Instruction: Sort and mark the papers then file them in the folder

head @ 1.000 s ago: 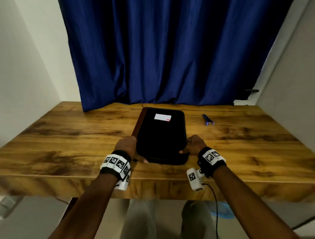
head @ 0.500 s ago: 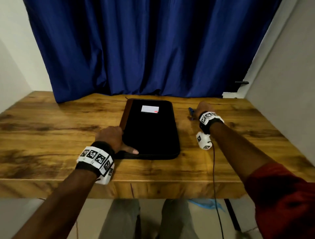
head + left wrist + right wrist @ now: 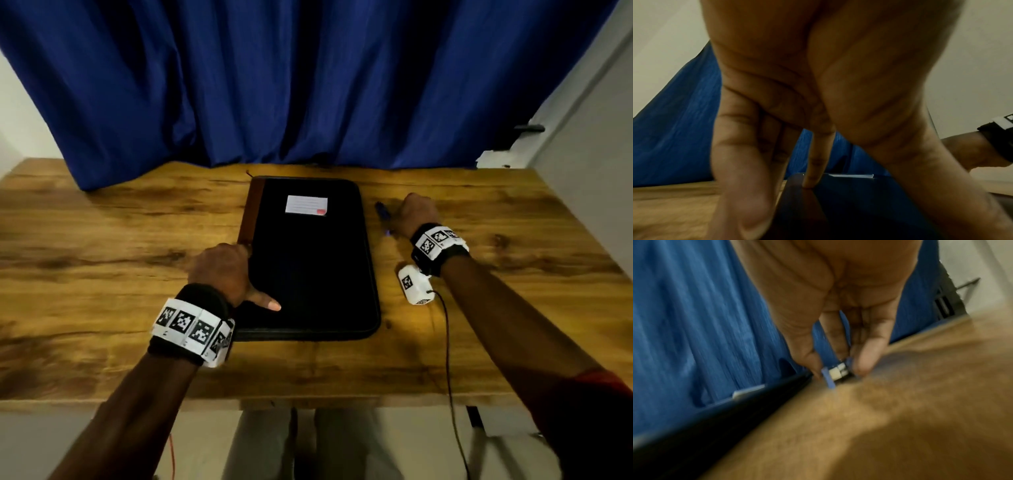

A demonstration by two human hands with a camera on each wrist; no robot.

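**Left hand on the folder's edge, right hand at the pen**

The closed black zip folder [image 3: 310, 260] with a white label [image 3: 306, 205] lies mid-table on the wood-grain table [image 3: 102, 260], bare wood on both sides. The left hand [image 3: 224, 270] rests on its brown left edge, thumb flat on the cover. The left wrist view shows one fingertip [image 3: 810, 181] touching that edge. The right hand [image 3: 416, 214], just beside the folder's right edge, pinches the blue pen [image 3: 835, 372]; the right wrist view shows thumb and fingers closed on it, blurred.
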